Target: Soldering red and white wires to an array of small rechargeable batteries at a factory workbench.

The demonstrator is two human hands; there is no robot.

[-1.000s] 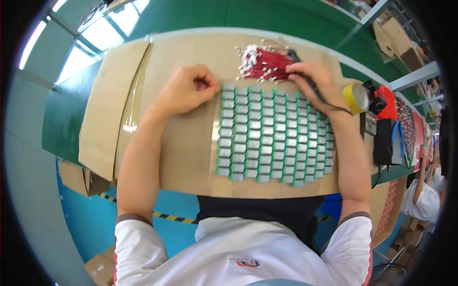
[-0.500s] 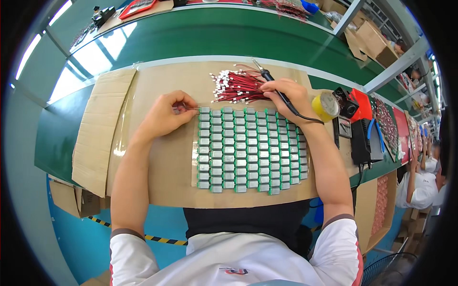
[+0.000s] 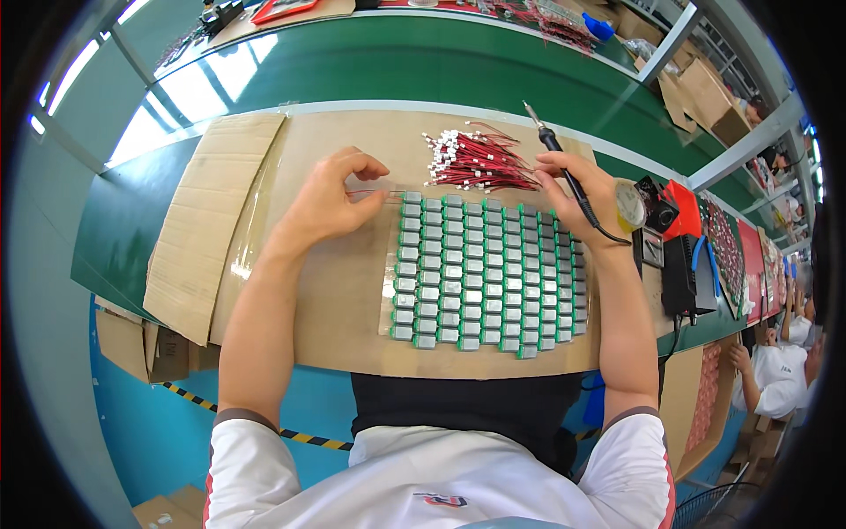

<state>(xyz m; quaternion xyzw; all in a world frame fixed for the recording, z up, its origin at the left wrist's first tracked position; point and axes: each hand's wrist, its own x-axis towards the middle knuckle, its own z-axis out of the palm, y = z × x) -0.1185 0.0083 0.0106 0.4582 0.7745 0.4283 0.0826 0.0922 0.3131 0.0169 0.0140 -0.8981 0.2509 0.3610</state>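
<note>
My left hand [image 3: 339, 196] is beside the top left corner of a block of small silver battery cells [image 3: 454, 271] with green edges. Its thumb and forefinger are apart, and a thin red wire [image 3: 363, 191] runs between them toward the corner cell. Closed around a black soldering iron [image 3: 575, 188], my right hand [image 3: 586, 185] hovers by the block's upper right. The iron's metal tip points up and away from the cells. Just left of that hand lies a pile of red and black wires [image 3: 485, 163] with white connectors.
A brown cardboard sheet [image 3: 339, 326] lies under the work, with a folded cardboard piece [image 3: 207, 234] at left. To the right are a yellow tape roll [image 3: 629, 205], a black box-shaped unit [image 3: 679, 273], blue-handled pliers [image 3: 705, 260] and a red-orange bin [image 3: 680, 212]. Other people sit far right.
My left thumb and forefinger have parted, where they were pinched at the red wire. The soldering iron has shifted slightly right of the wire pile. The whole view has swung a little.
</note>
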